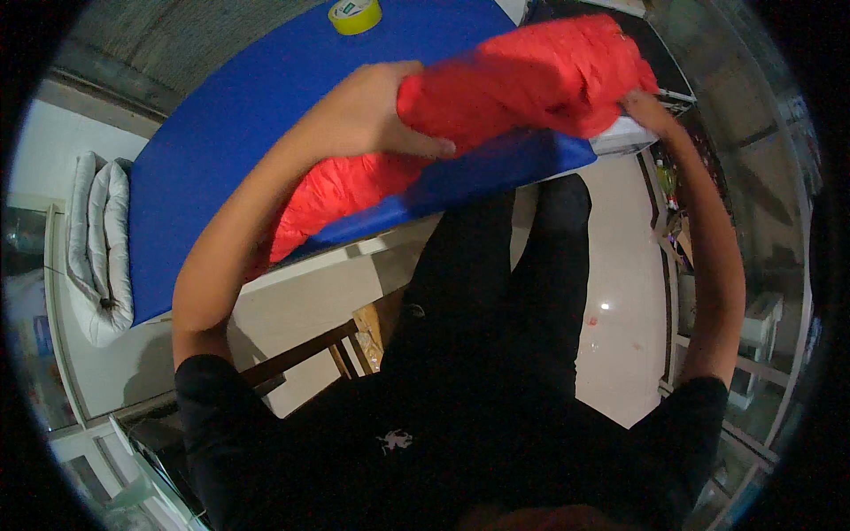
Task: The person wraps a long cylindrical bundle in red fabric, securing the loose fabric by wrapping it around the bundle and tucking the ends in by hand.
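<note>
A bulky bundle of crinkled red fabric [544, 79] is held above a blue-topped table [219, 152]. My left hand [378, 109] grips the bundle around its middle, with the thumb across the near side. At the bundle's right end, my right hand [651, 113] is on the lower edge, pinching the cloth. Its fingertips are blurred and partly hidden. From under my left hand a narrower length of the same red cloth runs down to the left, passing behind my left forearm near the table's front edge.
A roll of yellow tape [364, 20] lies at the table's far side. Folded white quilted bedding [99, 259] rests against the left end. A white box [624, 136] stands at the table's right corner. A wooden chair back [312, 352] is below, and glass shelving [764, 318] lines the right.
</note>
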Demonstrator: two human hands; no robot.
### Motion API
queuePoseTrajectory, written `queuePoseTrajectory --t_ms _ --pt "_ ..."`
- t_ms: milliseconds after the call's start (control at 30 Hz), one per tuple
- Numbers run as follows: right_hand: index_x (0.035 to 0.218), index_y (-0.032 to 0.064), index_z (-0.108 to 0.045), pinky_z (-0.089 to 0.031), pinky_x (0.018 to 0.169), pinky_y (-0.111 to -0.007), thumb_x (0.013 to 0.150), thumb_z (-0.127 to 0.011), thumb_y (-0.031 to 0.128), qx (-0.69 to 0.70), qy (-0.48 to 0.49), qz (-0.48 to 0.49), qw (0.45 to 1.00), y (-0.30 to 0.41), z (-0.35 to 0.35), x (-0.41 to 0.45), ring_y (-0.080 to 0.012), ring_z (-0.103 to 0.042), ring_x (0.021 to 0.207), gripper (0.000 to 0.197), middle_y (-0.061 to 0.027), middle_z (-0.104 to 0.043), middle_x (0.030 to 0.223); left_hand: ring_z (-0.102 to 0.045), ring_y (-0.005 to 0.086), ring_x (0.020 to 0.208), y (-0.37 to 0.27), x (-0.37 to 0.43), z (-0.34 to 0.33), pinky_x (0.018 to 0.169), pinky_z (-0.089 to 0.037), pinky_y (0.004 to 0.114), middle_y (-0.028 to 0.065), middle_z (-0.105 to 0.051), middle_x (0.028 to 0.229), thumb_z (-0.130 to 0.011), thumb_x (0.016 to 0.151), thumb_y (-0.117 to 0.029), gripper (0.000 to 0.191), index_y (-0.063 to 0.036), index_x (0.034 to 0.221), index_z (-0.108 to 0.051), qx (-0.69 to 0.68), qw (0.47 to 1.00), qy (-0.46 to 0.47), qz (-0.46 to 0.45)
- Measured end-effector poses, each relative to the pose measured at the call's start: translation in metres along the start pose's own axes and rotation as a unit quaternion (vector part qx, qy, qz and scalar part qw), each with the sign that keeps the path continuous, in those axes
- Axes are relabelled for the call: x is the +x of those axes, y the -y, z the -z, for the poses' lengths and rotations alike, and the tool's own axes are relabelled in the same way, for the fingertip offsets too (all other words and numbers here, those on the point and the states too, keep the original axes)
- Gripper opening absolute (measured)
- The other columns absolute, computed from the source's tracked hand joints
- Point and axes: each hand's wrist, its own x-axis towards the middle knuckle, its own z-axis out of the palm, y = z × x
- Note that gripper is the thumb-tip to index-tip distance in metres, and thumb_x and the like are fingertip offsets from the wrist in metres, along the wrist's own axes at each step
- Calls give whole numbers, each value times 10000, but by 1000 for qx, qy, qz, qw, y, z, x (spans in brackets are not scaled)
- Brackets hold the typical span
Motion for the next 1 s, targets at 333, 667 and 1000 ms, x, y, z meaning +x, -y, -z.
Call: queuePoseTrajectory --t_ms 333,667,1000 --pt "996 -46 -683 -514 659 -346 942 -402 662 373 -116 -143 910 154 -94 -166 -208 -660 688 763 -100 -695 789 -663 427 974 52 41 -41 856 -529 462 250 -680 1055 -833 652 -475 753 24 1164 -596 146 978 -64 136" --pt "705 16 -636 -478 564 -417 893 -669 172 323 149 -29 934 254 -90 -103 -337 -636 603 246 -145 -630 650 -662 473 944 44 59 -61 780 -551 525 294 -667 1001 -696 751 -637 741 4 1101 -573 234 951 -154 133" --pt "687 -9 -646 -515 654 -503 917 -582 263 46 237 -116 963 208 -106 -84 -424 -637 687 362 -221 -649 732 -635 486 1029 61 81 -69 880 -512 540 311 -662 1061 -409 917 -688 775 26 1076 -664 181 949 -128 224"
